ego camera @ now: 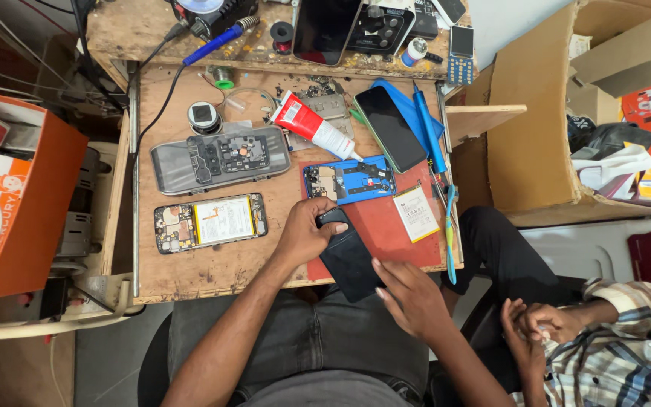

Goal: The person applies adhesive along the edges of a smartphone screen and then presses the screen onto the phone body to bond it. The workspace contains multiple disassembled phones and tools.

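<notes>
Gripping a black phone (348, 260) at its top edge, the left hand (307, 234) has its fingers closed on it; the right hand (408, 294) touches the lower corner, fingers spread. It lies on a red mat (401, 241) at the workbench (212, 275) edge, below a blue opened phone (349, 181)

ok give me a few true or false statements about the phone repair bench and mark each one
1. Both hands touch the black phone. True: the left hand is at its top end and the right hand at its lower edge.
2. The red and white tube stands upright. False: it lies flat.
3. An opened phone with its battery showing lies left of the left hand. True.
4. The red mat is at the bench's left edge. False: it is on the right part.
</notes>
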